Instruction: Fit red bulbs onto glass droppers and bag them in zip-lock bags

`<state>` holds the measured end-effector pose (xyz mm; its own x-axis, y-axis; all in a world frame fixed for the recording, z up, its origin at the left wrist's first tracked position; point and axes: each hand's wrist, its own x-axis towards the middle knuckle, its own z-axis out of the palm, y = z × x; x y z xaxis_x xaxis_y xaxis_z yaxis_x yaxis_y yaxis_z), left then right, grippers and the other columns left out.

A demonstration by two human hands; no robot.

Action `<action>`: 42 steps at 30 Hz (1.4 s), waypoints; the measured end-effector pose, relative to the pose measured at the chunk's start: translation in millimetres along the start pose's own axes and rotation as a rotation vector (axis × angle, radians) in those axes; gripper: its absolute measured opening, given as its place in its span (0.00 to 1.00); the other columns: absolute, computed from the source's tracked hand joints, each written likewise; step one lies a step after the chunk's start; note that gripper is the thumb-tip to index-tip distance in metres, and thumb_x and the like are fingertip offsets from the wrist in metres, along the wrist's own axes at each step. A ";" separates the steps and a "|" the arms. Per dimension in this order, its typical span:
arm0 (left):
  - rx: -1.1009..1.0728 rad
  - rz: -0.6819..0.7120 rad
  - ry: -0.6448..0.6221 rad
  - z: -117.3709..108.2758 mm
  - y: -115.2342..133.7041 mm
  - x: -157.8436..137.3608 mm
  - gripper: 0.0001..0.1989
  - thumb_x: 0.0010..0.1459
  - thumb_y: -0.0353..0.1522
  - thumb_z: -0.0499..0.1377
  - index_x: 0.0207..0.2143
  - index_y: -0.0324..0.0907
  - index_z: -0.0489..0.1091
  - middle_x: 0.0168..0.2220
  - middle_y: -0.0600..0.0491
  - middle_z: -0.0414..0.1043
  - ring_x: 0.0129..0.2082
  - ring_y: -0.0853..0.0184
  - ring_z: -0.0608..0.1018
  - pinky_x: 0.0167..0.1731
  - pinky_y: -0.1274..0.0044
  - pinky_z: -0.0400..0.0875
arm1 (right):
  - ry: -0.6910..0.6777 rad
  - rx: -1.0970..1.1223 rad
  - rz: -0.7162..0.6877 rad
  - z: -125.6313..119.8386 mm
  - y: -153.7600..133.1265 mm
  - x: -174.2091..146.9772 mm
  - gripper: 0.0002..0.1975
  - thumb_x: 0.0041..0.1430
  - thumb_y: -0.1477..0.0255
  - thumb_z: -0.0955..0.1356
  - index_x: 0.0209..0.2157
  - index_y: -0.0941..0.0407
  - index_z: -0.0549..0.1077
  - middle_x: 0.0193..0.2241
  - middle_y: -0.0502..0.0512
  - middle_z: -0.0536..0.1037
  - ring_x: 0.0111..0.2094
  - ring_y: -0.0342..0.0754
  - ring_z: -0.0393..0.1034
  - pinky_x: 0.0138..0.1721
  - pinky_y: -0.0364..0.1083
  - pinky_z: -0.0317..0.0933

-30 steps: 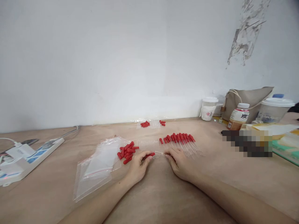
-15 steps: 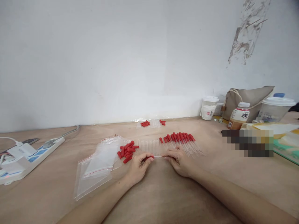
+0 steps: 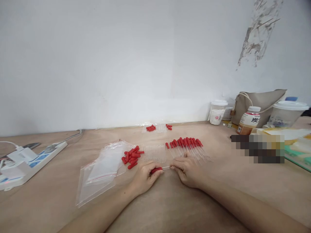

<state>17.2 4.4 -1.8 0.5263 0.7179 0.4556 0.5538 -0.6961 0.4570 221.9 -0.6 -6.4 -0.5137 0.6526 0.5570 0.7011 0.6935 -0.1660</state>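
Observation:
My left hand [image 3: 147, 176] is closed round a red rubber dropper bulb [image 3: 156, 170]. A thin clear glass tube [image 3: 166, 168] runs from the bulb's mouth to my right hand [image 3: 186, 170], whose fingers pinch its other end. Whether the tube sits inside the bulb I cannot tell. Behind my hands lies a row of bare glass tubes [image 3: 154, 152]. Loose red bulbs [image 3: 132, 156] are heaped to its left. On its right, several droppers [image 3: 187, 143] with red bulbs fitted lie side by side, their glass ends partly behind my right hand.
Clear zip bags [image 3: 104, 170] lie on the left, beyond them a power strip [image 3: 36, 165] with plugs. Near the wall rests a clear pack [image 3: 159, 128] with red bulbs. At right stand a lidded cup [image 3: 218, 113], a drink bottle [image 3: 249, 120], a grey bag [image 3: 264, 100] and a plastic tub [image 3: 286, 115].
Both hands have come slightly nearer to me with the bulb and tube. My left hand has turned, so more of the red bulb shows. The tube now slants a little.

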 end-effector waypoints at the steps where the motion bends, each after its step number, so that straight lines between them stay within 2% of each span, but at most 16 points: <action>1: 0.006 0.010 -0.010 0.0 0.1 -0.5 0.08 0.58 0.32 0.52 0.30 0.39 0.68 0.25 0.55 0.68 0.26 0.70 0.69 0.27 0.80 0.61 | -0.005 0.009 0.005 1.1 -0.4 -0.1 0.11 0.57 0.75 0.58 0.27 0.55 0.70 0.24 0.48 0.73 0.23 0.40 0.58 0.33 0.45 0.42; 11: 0.067 0.102 -0.066 -6.7 -5.5 0.9 0.09 0.58 0.33 0.51 0.33 0.41 0.70 0.29 0.53 0.71 0.29 0.69 0.72 0.30 0.79 0.65 | -0.061 -0.037 0.022 6.0 -4.5 2.3 0.12 0.58 0.74 0.57 0.27 0.55 0.69 0.25 0.49 0.73 0.25 0.40 0.59 0.34 0.45 0.42; 16: 0.098 0.151 -0.012 -8.9 -13.8 -1.0 0.11 0.59 0.32 0.50 0.40 0.42 0.70 0.34 0.51 0.73 0.33 0.67 0.74 0.34 0.77 0.67 | -0.083 -0.209 -0.078 -2.2 -10.0 7.6 0.10 0.56 0.75 0.59 0.28 0.56 0.70 0.27 0.53 0.73 0.32 0.45 0.60 0.35 0.47 0.42; 19: 0.094 0.165 -0.001 -7.9 -15.9 -3.8 0.14 0.60 0.30 0.49 0.46 0.44 0.66 0.40 0.50 0.71 0.38 0.66 0.72 0.39 0.75 0.67 | -0.110 -0.287 -0.113 -10.4 -1.7 8.3 0.08 0.54 0.75 0.60 0.27 0.56 0.71 0.27 0.55 0.72 0.33 0.47 0.60 0.34 0.48 0.42; 22: 0.075 0.124 0.055 -8.7 -14.9 -5.1 0.15 0.59 0.29 0.49 0.49 0.45 0.63 0.43 0.49 0.67 0.40 0.66 0.71 0.41 0.74 0.66 | -0.086 -0.267 0.030 -20.2 16.9 8.5 0.10 0.54 0.74 0.60 0.25 0.56 0.71 0.26 0.54 0.72 0.33 0.46 0.61 0.35 0.47 0.44; 24: 0.082 0.102 0.050 -10.2 -12.9 -5.2 0.14 0.58 0.30 0.50 0.46 0.44 0.66 0.41 0.49 0.68 0.37 0.66 0.72 0.38 0.75 0.67 | -0.046 -0.190 0.258 -25.5 30.1 10.1 0.13 0.55 0.71 0.59 0.23 0.56 0.71 0.24 0.52 0.73 0.30 0.45 0.62 0.34 0.45 0.46; 27: 0.105 0.125 -0.043 -12.0 -9.4 -5.6 0.11 0.58 0.30 0.50 0.41 0.43 0.69 0.33 0.51 0.71 0.33 0.66 0.73 0.35 0.75 0.67 | -0.024 -0.045 0.616 -27.1 41.7 17.1 0.17 0.55 0.65 0.58 0.18 0.55 0.69 0.19 0.49 0.72 0.23 0.43 0.63 0.30 0.44 0.48; 29: 0.115 0.136 -0.064 -12.6 -7.4 -6.1 0.13 0.59 0.29 0.48 0.42 0.43 0.69 0.33 0.51 0.72 0.33 0.66 0.73 0.35 0.75 0.67 | -0.021 -0.037 0.737 -23.0 41.8 25.0 0.18 0.53 0.62 0.58 0.16 0.56 0.67 0.18 0.49 0.72 0.23 0.44 0.64 0.30 0.44 0.49; 33: 0.090 0.173 -0.059 -13.4 -4.8 -6.3 0.16 0.59 0.27 0.46 0.48 0.44 0.64 0.41 0.49 0.68 0.39 0.66 0.71 0.39 0.74 0.66 | -0.023 -0.153 0.791 -5.6 31.8 42.5 0.18 0.53 0.64 0.59 0.15 0.56 0.68 0.20 0.53 0.74 0.27 0.48 0.66 0.35 0.48 0.48; 38: 0.091 0.165 -0.119 -14.1 -4.2 -5.5 0.14 0.60 0.29 0.46 0.45 0.44 0.67 0.38 0.50 0.70 0.38 0.65 0.71 0.39 0.73 0.66 | -0.068 -0.219 0.831 15.0 25.0 49.6 0.16 0.53 0.65 0.58 0.22 0.57 0.72 0.25 0.58 0.76 0.31 0.52 0.69 0.39 0.53 0.47; 42: 0.086 0.158 -0.124 -13.4 -5.7 -5.0 0.13 0.60 0.30 0.47 0.42 0.43 0.68 0.36 0.50 0.71 0.37 0.65 0.72 0.38 0.73 0.66 | -0.109 -0.237 0.792 18.4 26.1 43.9 0.19 0.55 0.62 0.57 0.22 0.57 0.72 0.25 0.59 0.76 0.32 0.54 0.69 0.39 0.54 0.46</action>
<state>2.8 4.6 3.5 0.6835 0.5996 0.4163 0.5082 -0.8003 0.3183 208.6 51.8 -1.3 0.1391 0.9546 0.2635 0.9542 -0.0579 -0.2936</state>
